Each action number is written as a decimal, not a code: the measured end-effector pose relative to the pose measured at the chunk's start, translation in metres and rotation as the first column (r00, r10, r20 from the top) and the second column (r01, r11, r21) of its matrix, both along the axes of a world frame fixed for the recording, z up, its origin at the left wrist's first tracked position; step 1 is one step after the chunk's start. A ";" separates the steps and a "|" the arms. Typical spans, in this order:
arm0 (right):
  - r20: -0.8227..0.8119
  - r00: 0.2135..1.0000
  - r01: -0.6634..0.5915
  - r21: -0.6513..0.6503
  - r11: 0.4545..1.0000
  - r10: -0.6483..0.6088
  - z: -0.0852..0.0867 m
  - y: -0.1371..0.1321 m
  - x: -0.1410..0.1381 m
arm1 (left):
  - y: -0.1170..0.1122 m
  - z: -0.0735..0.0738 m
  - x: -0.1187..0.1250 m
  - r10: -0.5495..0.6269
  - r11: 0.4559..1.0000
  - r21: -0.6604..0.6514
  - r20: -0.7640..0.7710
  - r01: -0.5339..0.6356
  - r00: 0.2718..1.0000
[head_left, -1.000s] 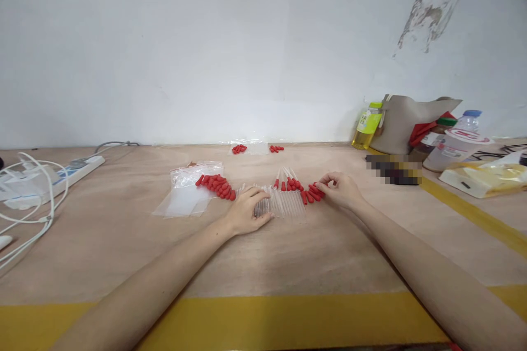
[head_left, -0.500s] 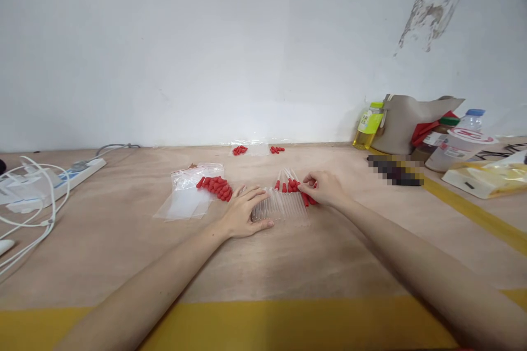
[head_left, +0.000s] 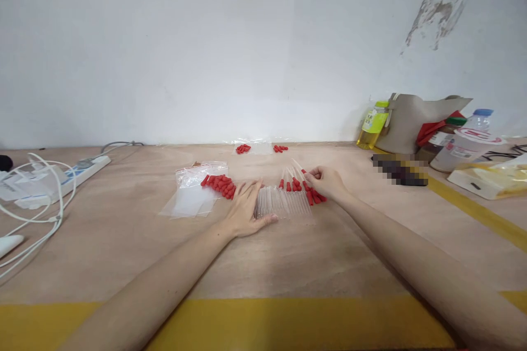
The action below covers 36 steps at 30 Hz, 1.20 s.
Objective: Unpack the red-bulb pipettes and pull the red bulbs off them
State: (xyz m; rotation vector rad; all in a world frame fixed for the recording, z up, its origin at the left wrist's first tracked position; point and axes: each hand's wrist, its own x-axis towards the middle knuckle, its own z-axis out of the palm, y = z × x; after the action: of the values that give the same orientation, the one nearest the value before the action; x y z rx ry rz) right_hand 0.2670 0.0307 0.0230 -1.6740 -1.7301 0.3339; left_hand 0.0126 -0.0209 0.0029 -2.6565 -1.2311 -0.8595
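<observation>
My left hand [head_left: 244,213] lies open on the table, its fingers stretched out along the left end of a row of clear glass tubes [head_left: 284,203]. Between the fingertips of my right hand [head_left: 328,182] is the red rubber bulb of a glass dropper [head_left: 298,165], whose thin tube points up and to the left. Several droppers with red bulbs [head_left: 289,185] lie just beyond the row. More red bulbs [head_left: 316,197] rest below my right fingers. A pile of loose red bulbs [head_left: 220,185] sits left of my left hand, partly on clear plastic bags [head_left: 187,200].
Against the wall, another clear bag [head_left: 261,148] has red bulbs at both ends. A power strip [head_left: 88,173] with white cables lies at left. On the right are a yellow-green bottle [head_left: 373,125], a grey bag [head_left: 405,123], a plastic cup [head_left: 459,152] and a blurred dark object [head_left: 399,170].
My right fingers have lifted slightly, and a dropper now shows sticking out from them, apart from the others. My left hand's fingers have straightened along the tubes. The view has shifted a little.
</observation>
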 end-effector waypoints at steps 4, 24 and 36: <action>-0.004 0.995 -0.094 0.148 0.984 0.095 0.004 -0.019 0.003 | 0.001 -0.002 0.001 0.064 0.994 0.084 0.066 -0.070 0.996; 0.447 0.866 -0.471 0.575 0.669 0.225 -0.032 -0.069 -0.032 | -0.012 0.005 0.018 -0.007 0.945 0.326 -0.113 0.043 0.994; 0.537 0.798 -0.569 0.520 0.637 0.274 -0.032 -0.074 -0.028 | -0.016 0.003 0.010 -0.041 0.947 0.312 -0.132 0.081 0.990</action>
State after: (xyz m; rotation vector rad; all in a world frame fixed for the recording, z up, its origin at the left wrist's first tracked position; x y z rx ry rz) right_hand 0.2386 -0.0435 -0.0089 -0.8056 -2.2135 -0.4469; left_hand 0.0228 -0.0365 0.0064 -2.4572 -0.9001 -0.8085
